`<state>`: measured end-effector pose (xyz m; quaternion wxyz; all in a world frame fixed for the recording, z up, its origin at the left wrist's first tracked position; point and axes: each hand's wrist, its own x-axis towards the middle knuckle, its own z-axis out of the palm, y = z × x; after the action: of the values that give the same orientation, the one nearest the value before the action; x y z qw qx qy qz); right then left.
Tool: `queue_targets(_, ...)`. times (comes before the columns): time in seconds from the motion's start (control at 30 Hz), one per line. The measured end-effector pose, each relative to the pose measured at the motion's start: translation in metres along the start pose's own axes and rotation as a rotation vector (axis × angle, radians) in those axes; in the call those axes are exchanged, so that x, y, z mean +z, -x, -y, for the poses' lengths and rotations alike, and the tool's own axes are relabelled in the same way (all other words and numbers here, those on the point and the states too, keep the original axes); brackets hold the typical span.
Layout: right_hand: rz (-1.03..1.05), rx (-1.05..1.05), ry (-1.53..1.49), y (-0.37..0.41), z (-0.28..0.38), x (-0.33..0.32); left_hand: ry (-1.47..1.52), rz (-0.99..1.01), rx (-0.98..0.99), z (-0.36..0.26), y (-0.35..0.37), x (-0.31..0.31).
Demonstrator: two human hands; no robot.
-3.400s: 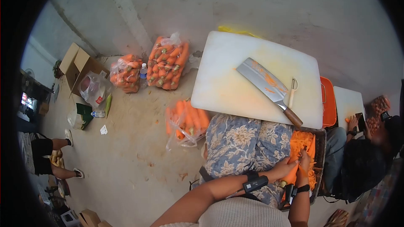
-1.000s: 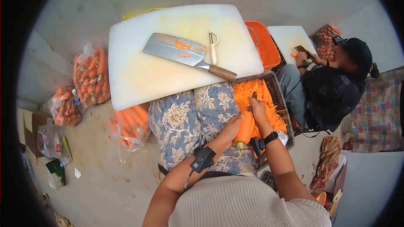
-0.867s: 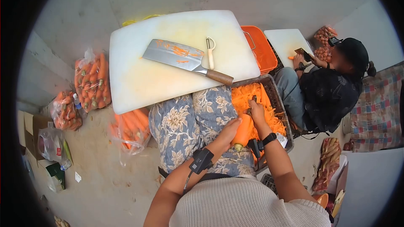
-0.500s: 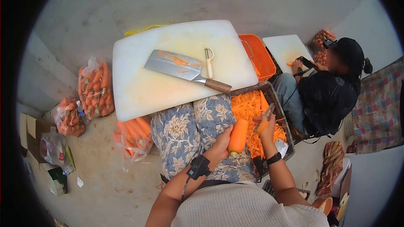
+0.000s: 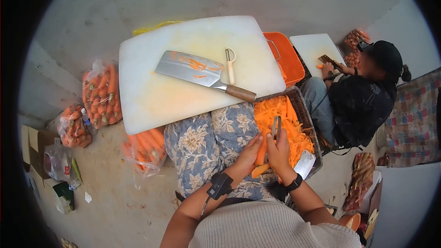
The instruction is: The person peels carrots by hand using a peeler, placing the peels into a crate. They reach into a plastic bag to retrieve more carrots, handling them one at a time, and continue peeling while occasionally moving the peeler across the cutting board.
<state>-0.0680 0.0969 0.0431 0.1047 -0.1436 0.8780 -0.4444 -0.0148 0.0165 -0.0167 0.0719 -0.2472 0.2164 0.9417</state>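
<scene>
Gripping a carrot (image 5: 261, 153) with my left hand's (image 5: 248, 155) fingers, just left of the crate (image 5: 305, 114) of shavings (image 5: 301, 144). Right hand's (image 5: 279, 153) closed round a peeler (image 5: 277, 125), kinda blocking part of the carrot. Cleaver's (image 5: 188, 70) on the big board (image 5: 149, 98) on the far side, bagged carrots (image 5: 102, 97) left, co-worker (image 5: 363, 103) right.

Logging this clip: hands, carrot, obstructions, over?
Left hand grips thick orange carrot. Right hand holds slim metal peeler close by. Broad steel cleaver lies apart on white rectangular board.
</scene>
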Motion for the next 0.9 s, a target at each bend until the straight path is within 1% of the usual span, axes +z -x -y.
queue_targets(0.1, 0.009, 0.017, 0.051, -0.005, 0.000, 0.000, -0.060, 0.031, 0.024, 0.004, -0.008, -0.006)
queue_targets(0.17, -0.078, -0.095, 0.050, -0.010, -0.005, 0.003, -0.059, 0.022, 0.014, 0.006, -0.010, -0.009)
queue_targets(0.2, -0.077, -0.094, 0.053, -0.015, -0.008, 0.004, -0.063, 0.013, 0.010, 0.006, -0.011, -0.009)
queue_targets(0.23, -0.119, -0.051, 0.062, -0.020, -0.010, 0.003, -0.060, 0.014, 0.008, 0.008, -0.010, -0.006)
queue_targets(0.27, -0.160, -0.008, 0.069, -0.026, -0.014, 0.003, -0.114, -0.031, 0.057, 0.013, -0.009, -0.003)
queue_targets(0.3, -0.159, -0.007, 0.070, -0.033, -0.024, 0.004, -0.169, -0.075, 0.106, 0.014, -0.007, 0.000)
queue_targets(0.33, -0.157, 0.033, 0.036, -0.040, -0.035, 0.005, -0.167, -0.076, 0.106, 0.009, -0.003, 0.003)
queue_targets(0.4, -0.149, 0.072, 0.003, -0.048, -0.042, 0.006, -0.144, -0.057, 0.030, 0.002, 0.002, 0.007)
queue_targets(0.5, -0.123, 0.095, 0.090, -0.052, -0.038, 0.004, -0.182, -0.047, 0.085, 0.011, -0.005, -0.002)
queue_targets(0.57, -0.109, 0.120, -0.005, -0.057, -0.045, 0.006, -0.226, -0.064, 0.085, 0.013, -0.006, -0.002)
queue_targets(0.6, -0.110, 0.119, -0.006, -0.060, -0.048, 0.006, -0.268, -0.084, 0.082, 0.013, -0.006, -0.002)
queue_targets(0.67, -0.064, 0.212, -0.036, -0.065, -0.054, 0.004, -0.303, -0.082, 0.092, 0.014, -0.006, -0.003)
queue_targets(0.7, -0.064, 0.210, -0.039, -0.065, -0.056, 0.003, -0.338, -0.079, 0.103, 0.015, -0.007, -0.003)
queue_targets(0.77, 0.051, 0.288, -0.139, -0.065, -0.059, 0.001, -0.379, -0.095, 0.120, 0.019, -0.010, -0.006)
queue_targets(0.8, 0.051, 0.286, -0.141, -0.066, -0.062, 0.001, -0.419, -0.111, 0.133, 0.019, -0.011, -0.007)
queue_targets(0.83, 0.050, 0.346, -0.236, -0.067, -0.066, 0.002, -0.423, -0.111, 0.135, 0.020, -0.010, -0.008)
queue_targets(0.87, 0.049, 0.405, -0.331, -0.068, -0.071, 0.002, -0.377, -0.058, 0.099, 0.020, -0.009, -0.010)
queue_targets(0.9, 0.047, 0.402, -0.335, -0.068, -0.075, 0.002, -0.331, -0.006, 0.062, 0.016, -0.006, -0.009)
